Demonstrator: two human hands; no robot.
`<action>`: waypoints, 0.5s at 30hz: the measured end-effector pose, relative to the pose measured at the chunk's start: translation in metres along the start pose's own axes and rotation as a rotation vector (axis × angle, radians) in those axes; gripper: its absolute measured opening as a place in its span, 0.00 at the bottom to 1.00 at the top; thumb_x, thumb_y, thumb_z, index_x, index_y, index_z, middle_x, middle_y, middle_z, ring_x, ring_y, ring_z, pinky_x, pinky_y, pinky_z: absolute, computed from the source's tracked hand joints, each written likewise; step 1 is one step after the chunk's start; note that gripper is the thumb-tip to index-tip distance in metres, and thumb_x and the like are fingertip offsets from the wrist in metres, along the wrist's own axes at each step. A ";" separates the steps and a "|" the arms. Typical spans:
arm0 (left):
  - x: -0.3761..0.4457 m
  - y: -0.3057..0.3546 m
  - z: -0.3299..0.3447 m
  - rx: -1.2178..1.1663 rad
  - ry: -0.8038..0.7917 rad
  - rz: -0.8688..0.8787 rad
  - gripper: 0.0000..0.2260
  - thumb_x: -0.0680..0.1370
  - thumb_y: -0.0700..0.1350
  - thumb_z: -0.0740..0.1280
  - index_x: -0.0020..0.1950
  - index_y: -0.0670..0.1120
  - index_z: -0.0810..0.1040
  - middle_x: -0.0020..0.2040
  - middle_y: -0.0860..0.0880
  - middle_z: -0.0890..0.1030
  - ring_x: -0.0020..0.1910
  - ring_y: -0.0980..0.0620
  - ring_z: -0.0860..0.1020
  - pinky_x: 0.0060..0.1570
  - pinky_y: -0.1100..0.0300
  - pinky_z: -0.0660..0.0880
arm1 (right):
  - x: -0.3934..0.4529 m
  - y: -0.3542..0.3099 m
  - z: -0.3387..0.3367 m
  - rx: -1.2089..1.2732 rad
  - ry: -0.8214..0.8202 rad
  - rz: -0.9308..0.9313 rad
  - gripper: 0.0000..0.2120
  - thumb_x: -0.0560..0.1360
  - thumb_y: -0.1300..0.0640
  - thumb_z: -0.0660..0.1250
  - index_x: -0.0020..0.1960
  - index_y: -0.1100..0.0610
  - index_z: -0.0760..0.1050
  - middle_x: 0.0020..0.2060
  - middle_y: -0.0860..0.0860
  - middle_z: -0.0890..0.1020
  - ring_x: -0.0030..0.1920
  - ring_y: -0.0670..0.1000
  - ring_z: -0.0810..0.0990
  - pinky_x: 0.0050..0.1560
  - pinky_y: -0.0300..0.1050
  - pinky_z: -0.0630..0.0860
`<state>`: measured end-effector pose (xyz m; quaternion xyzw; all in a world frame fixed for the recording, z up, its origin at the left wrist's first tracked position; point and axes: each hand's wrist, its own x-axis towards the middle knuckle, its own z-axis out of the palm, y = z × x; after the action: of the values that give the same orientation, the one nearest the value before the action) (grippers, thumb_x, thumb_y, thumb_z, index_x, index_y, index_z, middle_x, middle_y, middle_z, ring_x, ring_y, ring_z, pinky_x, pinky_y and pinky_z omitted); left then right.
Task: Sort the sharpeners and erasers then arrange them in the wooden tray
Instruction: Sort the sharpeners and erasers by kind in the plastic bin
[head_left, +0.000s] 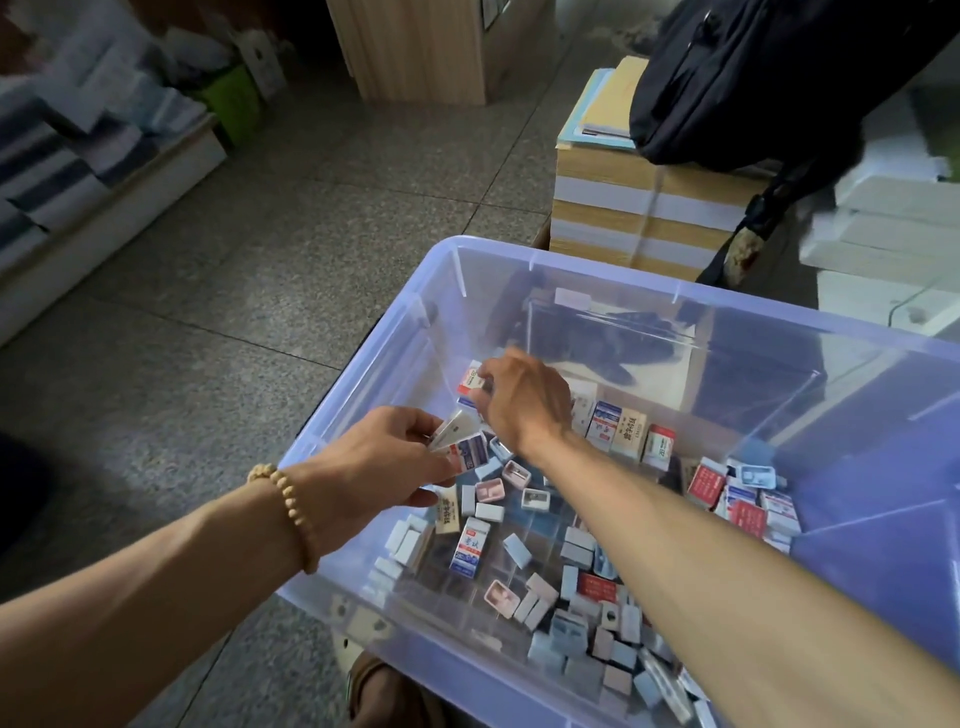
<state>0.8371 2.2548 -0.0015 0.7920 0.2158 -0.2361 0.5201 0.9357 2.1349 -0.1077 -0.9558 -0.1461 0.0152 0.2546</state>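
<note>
A clear plastic bin (363, 384) with a pale blue rim holds several boxed erasers (467, 548) and small pastel sharpeners (501, 598), mixed loosely on its floor. My left hand (387, 457), with a bead bracelet on the wrist, grips a small stack of erasers (462, 441) over the bin's left side. My right hand (519, 400) reaches across to the bin's far left corner and pinches a red-and-white eraser (470, 381) there. No wooden tray shows in this view.
The bin stands over a grey speckled tile floor (260, 260). Stacked paper reams (639, 208) with a black backpack (753, 78) on top sit behind it. Shelves of paper stock (78, 156) line the left. A wooden cabinet (415, 47) stands at the back.
</note>
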 end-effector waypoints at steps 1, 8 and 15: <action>0.000 0.000 0.000 0.004 -0.003 0.000 0.06 0.77 0.36 0.69 0.53 0.41 0.78 0.42 0.48 0.82 0.41 0.55 0.80 0.38 0.64 0.78 | 0.003 -0.002 0.000 0.008 -0.020 0.019 0.10 0.79 0.50 0.69 0.53 0.56 0.80 0.52 0.52 0.81 0.47 0.55 0.81 0.44 0.46 0.75; 0.003 0.001 0.003 0.035 0.008 0.006 0.05 0.78 0.34 0.68 0.53 0.41 0.78 0.44 0.47 0.82 0.41 0.54 0.81 0.41 0.63 0.78 | -0.006 0.003 -0.019 0.434 -0.146 0.165 0.08 0.78 0.55 0.68 0.46 0.57 0.84 0.44 0.53 0.86 0.43 0.52 0.82 0.46 0.46 0.78; 0.008 0.005 0.012 -0.032 0.006 0.013 0.05 0.78 0.38 0.69 0.52 0.40 0.77 0.43 0.45 0.82 0.37 0.55 0.83 0.41 0.62 0.79 | -0.052 0.016 -0.070 1.089 -0.560 0.377 0.06 0.77 0.60 0.70 0.51 0.63 0.81 0.38 0.56 0.85 0.34 0.50 0.83 0.37 0.44 0.79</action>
<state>0.8443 2.2426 -0.0071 0.7856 0.2160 -0.2271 0.5334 0.8978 2.0735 -0.0569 -0.6586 -0.0081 0.3810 0.6488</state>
